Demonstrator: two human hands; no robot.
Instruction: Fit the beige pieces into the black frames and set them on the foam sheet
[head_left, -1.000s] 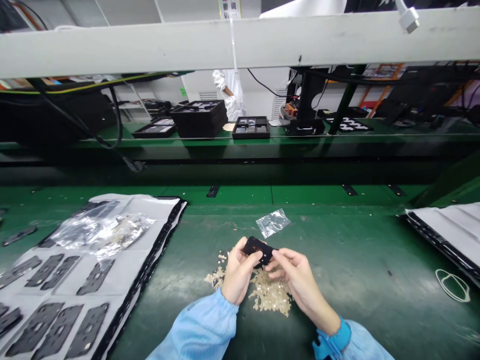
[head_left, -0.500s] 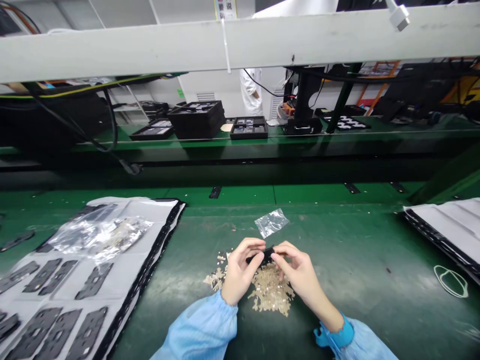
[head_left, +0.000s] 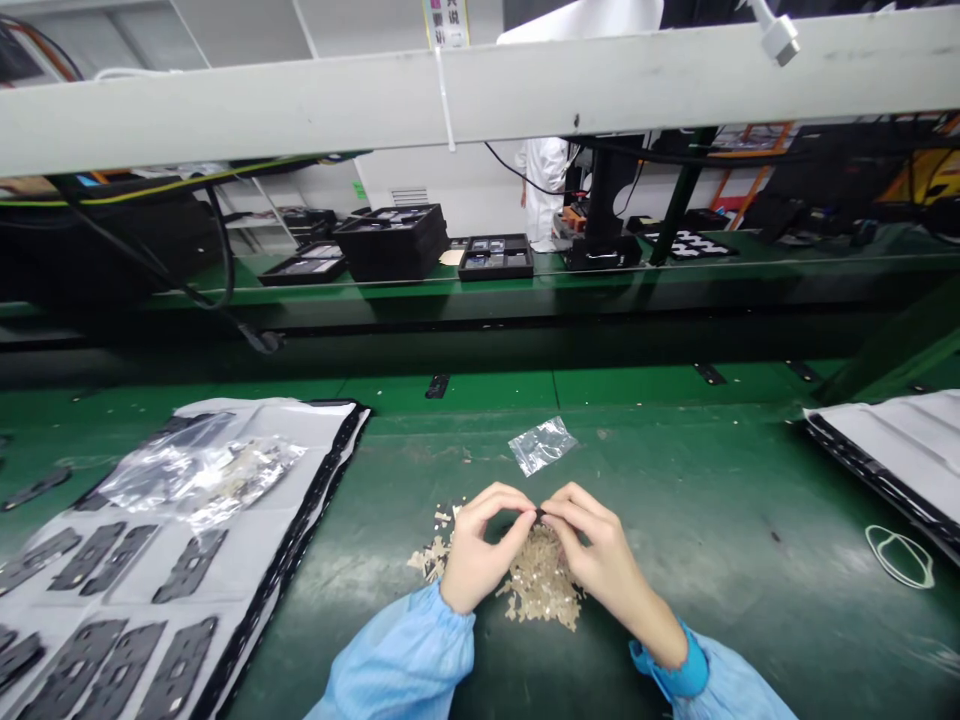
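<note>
Between the fingertips of both hands is a small black part (head_left: 539, 513), mostly hidden by the fingers. My left hand (head_left: 484, 548) pinches its left end, and my right hand (head_left: 596, 540) pinches the right end. Just below the hands lies a pile of small beige pieces (head_left: 544, 580) on the green table (head_left: 690, 500). A smaller scatter of beige pieces (head_left: 431, 557) is beside my left hand. Beyond the fingers a clear plastic bag (head_left: 542, 446) lies flat.
At left, a white-lined tray (head_left: 300, 480) carries several black plates (head_left: 178, 665) and a clear bag of beige pieces (head_left: 247, 470). Another white-lined tray (head_left: 900, 430) and a pale loop (head_left: 900, 556) are at right. Behind the shelf stands a person (head_left: 544, 185) in white.
The black part has been tilted so that less of it shows, and my fingertips are closer together. The person in the background has moved right.
</note>
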